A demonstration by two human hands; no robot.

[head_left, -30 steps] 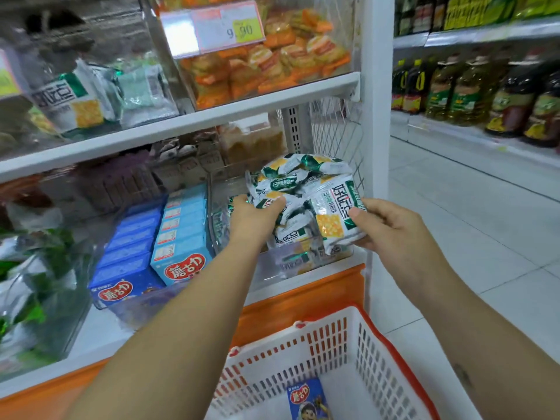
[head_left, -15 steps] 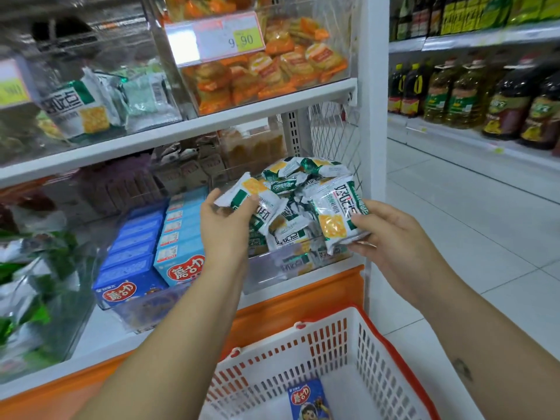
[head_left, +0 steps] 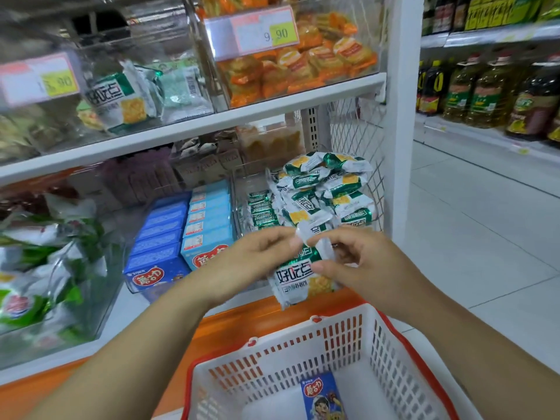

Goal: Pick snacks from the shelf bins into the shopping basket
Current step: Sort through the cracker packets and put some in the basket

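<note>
Head view: the left hand (head_left: 254, 262) and right hand (head_left: 366, 268) are close together, both pinching a green snack packet (head_left: 298, 277) in front of its shelf bin (head_left: 327, 189), above the basket (head_left: 394, 331). The picking part looks done. Next, I think, the hands must lower it and let go.

Two price tags (head_left: 251, 31) (both yellow-patched), one basket (head_left: 303, 344), one blue box (head_left: 322, 398) inside it.
</note>
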